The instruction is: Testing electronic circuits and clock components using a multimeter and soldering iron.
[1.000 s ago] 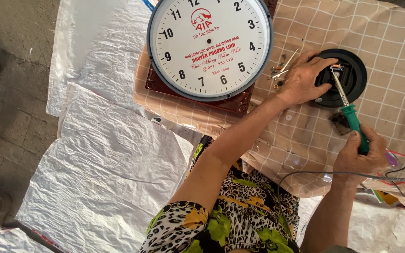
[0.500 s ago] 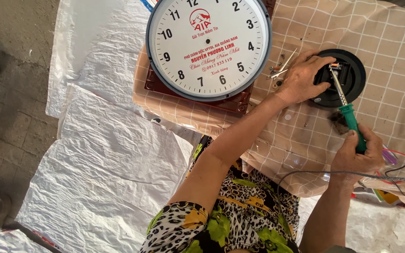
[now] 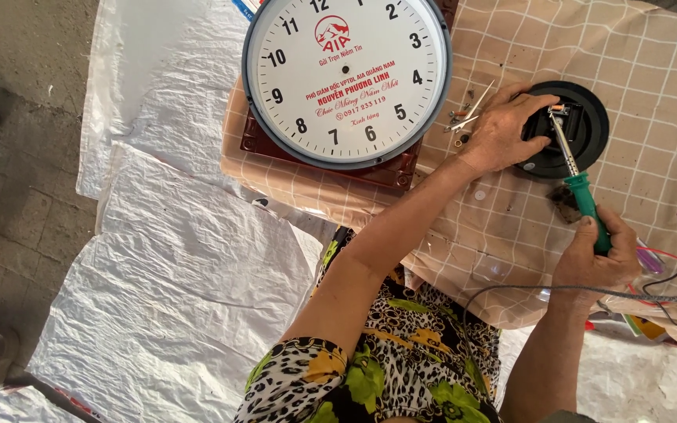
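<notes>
- Round black plastic clock backing (image 3: 589, 149): flat on checked tan cloth (image 3: 636, 70), right of white-faced wall clock (image 3: 346, 78); position unchanged from half a second ago.
- Left hand (image 3: 503, 129): pressed on backing, steadying.
- Right hand (image 3: 593, 262): closed around green-handled soldering iron (image 3: 581, 188), tip still at central mechanism; work continuing.

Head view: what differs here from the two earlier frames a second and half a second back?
Very little. The right hand keeps its grip on the green-handled soldering iron, its tip still at the black round clock mechanism; any shift is too slight to tell. The left hand still steadies that mechanism. The wall clock and checked cloth lie unchanged.
</notes>
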